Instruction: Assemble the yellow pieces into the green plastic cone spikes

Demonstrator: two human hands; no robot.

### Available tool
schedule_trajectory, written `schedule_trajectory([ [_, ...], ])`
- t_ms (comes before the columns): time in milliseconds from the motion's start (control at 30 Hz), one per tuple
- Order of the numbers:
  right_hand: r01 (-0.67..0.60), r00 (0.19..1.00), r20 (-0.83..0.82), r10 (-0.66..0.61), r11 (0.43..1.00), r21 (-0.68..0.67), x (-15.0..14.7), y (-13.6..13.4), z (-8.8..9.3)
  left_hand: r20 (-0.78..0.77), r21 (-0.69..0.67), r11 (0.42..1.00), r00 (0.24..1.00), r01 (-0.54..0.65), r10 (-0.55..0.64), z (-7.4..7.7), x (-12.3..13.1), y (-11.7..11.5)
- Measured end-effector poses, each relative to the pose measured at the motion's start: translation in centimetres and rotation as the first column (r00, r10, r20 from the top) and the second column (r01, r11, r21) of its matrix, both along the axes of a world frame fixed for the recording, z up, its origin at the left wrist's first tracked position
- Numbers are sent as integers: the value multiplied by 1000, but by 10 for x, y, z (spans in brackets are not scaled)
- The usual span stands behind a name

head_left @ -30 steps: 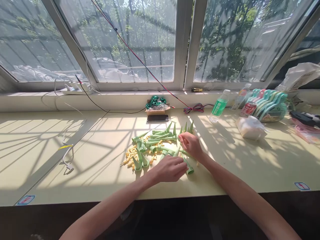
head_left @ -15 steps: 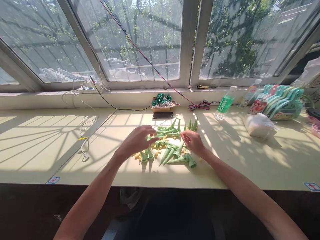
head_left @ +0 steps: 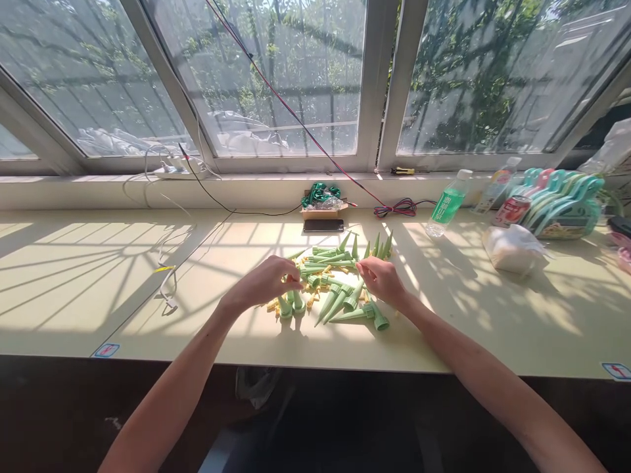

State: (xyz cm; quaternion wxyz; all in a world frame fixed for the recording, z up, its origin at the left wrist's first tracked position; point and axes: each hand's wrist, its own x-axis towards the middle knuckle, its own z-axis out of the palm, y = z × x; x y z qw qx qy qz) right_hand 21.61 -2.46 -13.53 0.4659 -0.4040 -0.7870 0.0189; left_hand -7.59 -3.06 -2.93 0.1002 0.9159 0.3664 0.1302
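Note:
My left hand (head_left: 269,281) is closed, thumb and fingers pinched around the upper part of a green plastic spike (head_left: 298,303). Another green spike stands beside it on its wide cap. Over the right side of the pile, my right hand (head_left: 382,277) is closed with fingertips pressed together; whatever it holds is hidden. Between the hands lie several green cone-shaped spikes (head_left: 337,303) with ribbed caps, mixed with small yellow plastic pieces (head_left: 311,301). Several more spikes (head_left: 378,246) stand point-up behind my right hand.
Behind the pile are a dark phone (head_left: 323,226) and a small cardboard box (head_left: 320,214) of green material. A green-labelled bottle (head_left: 447,205), a red can (head_left: 511,211), a tissue pack (head_left: 513,248) and teal hangers (head_left: 566,209) stand right. A white cable (head_left: 169,289) lies left.
My left hand has moved slightly left and down, and its fingers have closed from a wide gap. My right hand stays almost in place, still closed. The view has shifted a little.

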Motion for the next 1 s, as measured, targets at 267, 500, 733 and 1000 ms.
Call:
schedule_trajectory([
  [267,-12,999,32,11,1000,17,1,-2,3,20,47,999,1000,-25,24,0,4,4],
  [500,-4,986,167,-7,998,67,2,-6,8,74,15,999,996,-51,49,12,13,16],
  [733,-83,994,45,95,970,-228,-13,-7,28,87,61,998,996,26,-32,37,39,34],
  [1000,-277,952,-1,305,862,-425,-34,0,58,141,66,983,973,172,-180,52,64,59],
])
